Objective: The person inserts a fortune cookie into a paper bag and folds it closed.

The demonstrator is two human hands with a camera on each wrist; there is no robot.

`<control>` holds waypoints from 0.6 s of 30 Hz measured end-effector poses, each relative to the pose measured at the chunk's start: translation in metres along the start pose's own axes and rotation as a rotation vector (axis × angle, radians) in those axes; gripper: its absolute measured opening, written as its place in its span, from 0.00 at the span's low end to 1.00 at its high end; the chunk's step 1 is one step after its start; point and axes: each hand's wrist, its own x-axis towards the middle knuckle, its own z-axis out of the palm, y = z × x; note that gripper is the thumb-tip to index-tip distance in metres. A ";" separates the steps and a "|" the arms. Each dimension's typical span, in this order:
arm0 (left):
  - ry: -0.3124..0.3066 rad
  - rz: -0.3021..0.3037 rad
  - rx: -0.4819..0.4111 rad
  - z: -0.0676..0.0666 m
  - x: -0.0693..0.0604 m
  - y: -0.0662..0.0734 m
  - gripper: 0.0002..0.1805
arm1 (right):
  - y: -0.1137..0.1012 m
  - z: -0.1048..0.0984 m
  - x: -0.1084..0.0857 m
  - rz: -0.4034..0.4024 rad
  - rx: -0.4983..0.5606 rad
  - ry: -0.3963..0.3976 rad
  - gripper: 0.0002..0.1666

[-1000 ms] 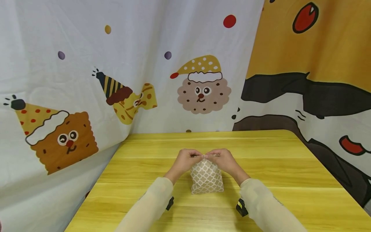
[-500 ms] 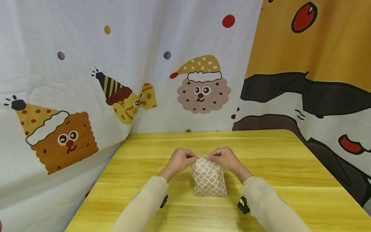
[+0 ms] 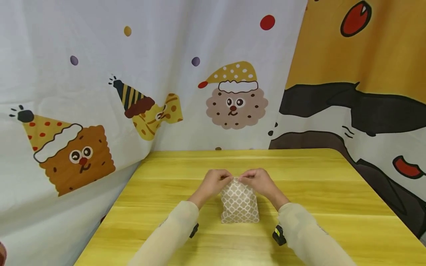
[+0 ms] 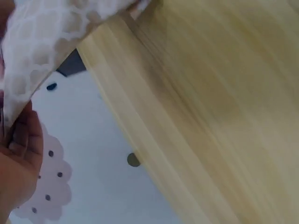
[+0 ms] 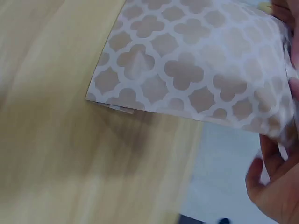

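Note:
A small beige paper bag point(image 3: 240, 202) with a white lattice print hangs upright over the table between both hands. My left hand point(image 3: 213, 182) pinches its top edge at the left corner. At the right end of that edge, my right hand point(image 3: 259, 181) pinches it too. In the left wrist view the bag point(image 4: 44, 44) slants across the upper left, and the left hand point(image 4: 21, 154) grips its corner. The right wrist view shows the bag point(image 5: 187, 65) broadside, its lower end near the table, with the right hand point(image 5: 278, 186) at its top. What the bag contains is hidden.
Below the hands lies a yellow wood-grain table point(image 3: 159, 236). A white curtain point(image 3: 173, 44) printed with cartoon biscuits hangs behind and along the left side of it. Each wrist bears a dark strapped device point(image 3: 279, 235).
Both hands first drew apart along the bag's top edge, its print flattening out. Since then the left hand has come back toward the right one. Both still pinch the bag.

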 end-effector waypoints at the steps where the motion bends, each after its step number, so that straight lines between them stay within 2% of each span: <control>1: -0.010 0.026 0.032 0.004 0.003 0.005 0.12 | -0.002 0.000 0.000 -0.013 -0.048 0.014 0.09; 4: 0.011 0.100 0.135 0.011 0.008 0.013 0.08 | -0.006 0.000 -0.001 -0.064 -0.219 0.047 0.07; 7: 0.027 0.145 0.182 0.011 0.007 0.012 0.08 | -0.006 -0.003 -0.001 -0.078 -0.295 0.040 0.09; 13: 0.024 0.101 0.145 0.004 0.003 -0.002 0.08 | 0.011 -0.019 -0.004 -0.015 -0.291 0.033 0.12; 18: 0.032 0.059 0.107 -0.003 0.003 -0.014 0.07 | 0.021 -0.026 -0.008 0.027 -0.200 0.071 0.12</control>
